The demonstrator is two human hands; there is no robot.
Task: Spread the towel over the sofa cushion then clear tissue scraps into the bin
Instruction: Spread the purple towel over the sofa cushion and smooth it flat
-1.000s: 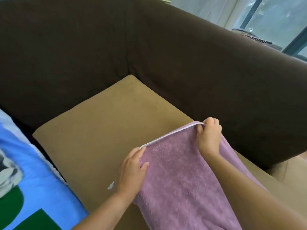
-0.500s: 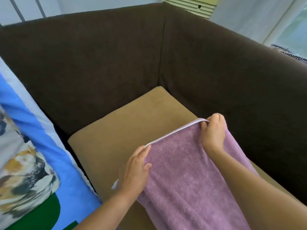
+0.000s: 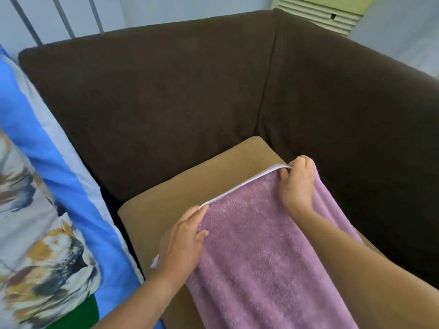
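The mauve towel (image 3: 261, 257) lies lengthwise in the lower centre-right of the frame. It runs from the bottom edge up to approx. mid-height, over the right part of the tan sofa cushion (image 3: 171, 191). Its far end, w/ a white trim (image 3: 240, 188), is stretched between our two hands, slightly off the cushion. Our left hand (image 3: 183, 243), lower centre, pinches the towel's left corner: thumb on top of the pile, fingers along & under the edge. Our right hand (image 3: 297, 186), centre-right, grips the other corner, fingers curled over the trim. The towel's right side drapes down past that wrist, next to the sofa arm. A small white tissue scrap (image 3: 154, 262) peeks out on the cushion just beside our left wrist, mostly hidden by the hand. The cushion shows tan to the left of & beyond the towel, its far corner tucked into the angle of the dark brown sofa (image 3: 178, 96). The sofa's back & arm fill the upper & right of the frame. A blue printed fabric (image 3: 54, 198) w/ an animal pattern takes the left edge. A cream vent unit (image 3: 318, 13) shows top right behind the sofa
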